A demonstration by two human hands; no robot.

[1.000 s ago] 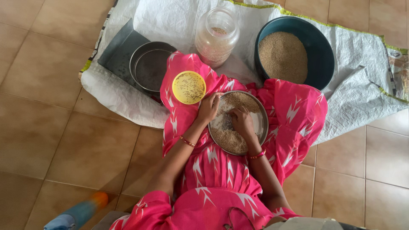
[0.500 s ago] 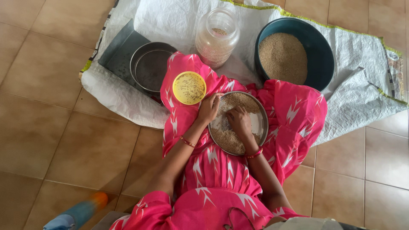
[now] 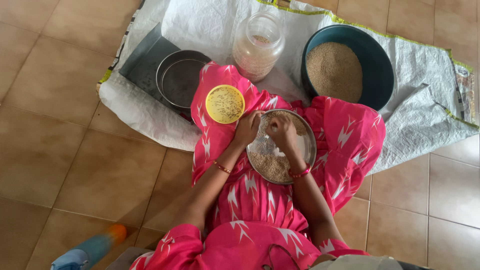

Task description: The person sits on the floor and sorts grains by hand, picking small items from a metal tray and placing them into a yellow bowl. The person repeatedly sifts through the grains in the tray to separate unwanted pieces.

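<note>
Seen from above, a person in a bright pink dress sits on a tan tiled floor [image 3: 60, 150], sorting grain on a plate in the lap.

At the lower left of the frame lies a blurred blue bottle with an orange cap [image 3: 95, 247]. Upper left of centre, a round metal sieve [image 3: 180, 79] sits on a white woven sack [image 3: 410, 120] spread over the floor. Just below it, a small yellow lid [image 3: 225, 104] holding dark specks rests on the person's knee.

At the centre, the left hand [image 3: 247, 129] curls loosely over the left rim of the steel plate [image 3: 306, 145], steadying it. The right hand [image 3: 281, 133] rests on the plate's upper middle, fingers bent down into the grain [image 3: 270, 166]; whether it pinches anything cannot be told. Most grain is heaped at the plate's near edge.

Above centre stands a clear jar [image 3: 258, 42], partly filled. At the upper right, a blue bowl [image 3: 380, 65] holds a large mound of grain.

The step in hand looks like picking bits out of the grain; the next move probably calls for a fine fingertip pinch while the plate is held level.
</note>
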